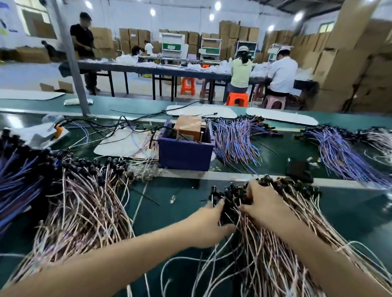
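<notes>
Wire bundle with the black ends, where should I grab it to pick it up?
Grip the wire bundle at its black connector ends, coming from above with a hand on each side, as the left hand and right hand do. There the wires sit packed together; toward the person they fan out loose.

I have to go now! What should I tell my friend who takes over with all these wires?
Left hand: grips the wire bundle at its black plug ends.
Right hand: grips the same bundle from on top.
The bundle lies on the green bench; a similar pile lies to the left.
Done: plug ends look gathered together.
Left: probably tidying the splayed loose tails.
</notes>
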The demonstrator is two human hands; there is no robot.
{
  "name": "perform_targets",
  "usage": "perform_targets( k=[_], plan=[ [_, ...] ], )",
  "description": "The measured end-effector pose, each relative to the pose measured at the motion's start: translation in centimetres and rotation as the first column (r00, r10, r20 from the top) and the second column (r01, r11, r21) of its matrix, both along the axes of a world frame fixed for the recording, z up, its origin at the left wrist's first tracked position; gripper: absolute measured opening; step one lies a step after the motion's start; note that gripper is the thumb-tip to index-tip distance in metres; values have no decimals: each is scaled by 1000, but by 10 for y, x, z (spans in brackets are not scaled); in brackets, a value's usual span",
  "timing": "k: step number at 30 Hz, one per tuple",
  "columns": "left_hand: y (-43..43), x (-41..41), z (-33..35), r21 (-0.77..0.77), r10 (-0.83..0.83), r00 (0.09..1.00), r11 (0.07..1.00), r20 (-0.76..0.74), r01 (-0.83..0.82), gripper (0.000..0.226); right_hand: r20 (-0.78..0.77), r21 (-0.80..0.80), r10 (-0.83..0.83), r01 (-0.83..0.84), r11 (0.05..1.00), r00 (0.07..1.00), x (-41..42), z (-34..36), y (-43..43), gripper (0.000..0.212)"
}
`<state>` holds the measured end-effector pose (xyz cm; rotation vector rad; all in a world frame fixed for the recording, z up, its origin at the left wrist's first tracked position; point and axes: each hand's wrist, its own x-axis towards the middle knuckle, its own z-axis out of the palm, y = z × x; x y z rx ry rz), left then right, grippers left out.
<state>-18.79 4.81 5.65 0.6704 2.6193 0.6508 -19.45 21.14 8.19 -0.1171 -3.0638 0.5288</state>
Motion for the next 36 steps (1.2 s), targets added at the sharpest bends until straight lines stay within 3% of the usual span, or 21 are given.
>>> perform_targets(
  k=[4,8,13,15,17,19,22,26,29,31,32,34,36],
  plan=[
    [6,9,-18,-12,-80,996,997,-31,79,81,-109,-77,11,-19,997,994,3,-13,5,26],
    [10,25,-22,52,-172,983,983,-72,176,65,-259,-149,32,-72,986,965,4,-8,4,22],
    [-23,16,-8,-37,-254,948,967,-191,252,60,-347,-80,146,-184,980,927,7,-13,2,6],
    [-59,-9,7,-123,-163,944,983,-286,133,54,-409,-62,158,-201,978,898,9,-11,8,8],
    [-104,-41,20,-232,39,925,963,-378,-135,49,-436,-29,192,-227,973,879,9,-7,5,9],
    [-142,-67,23,-377,216,870,835,-444,-400,50,-425,-5,238,-264,964,874,6,-4,-9,10],
    [-163,-84,4,-573,226,827,626,-515,-528,60,-385,-18,314,-347,938,868,-1,-4,-44,14],
    [-154,-93,-14,-427,278,705,633,-653,-645,39,-353,-76,362,-412,908,863,-11,-14,-84,16],
    [-150,-92,-12,-434,270,699,623,-662,-651,36,-336,-161,357,-426,890,872,-14,-22,-92,14],
    [-147,-92,-6,-342,324,687,683,-650,-646,36,-308,-277,328,-414,867,893,-11,-26,-92,13],
    [-145,-90,-1,-217,392,668,739,-633,-638,36,-275,-390,293,-385,836,916,-10,-27,-92,14],
    [-130,-83,14,149,524,666,831,-531,-536,38,-132,-722,208,-238,650,969,-11,-25,-89,20],
    [-106,-69,38,418,527,714,839,-461,-349,49,81,-939,246,-8,343,966,-13,-16,-92,33]
  ],
)
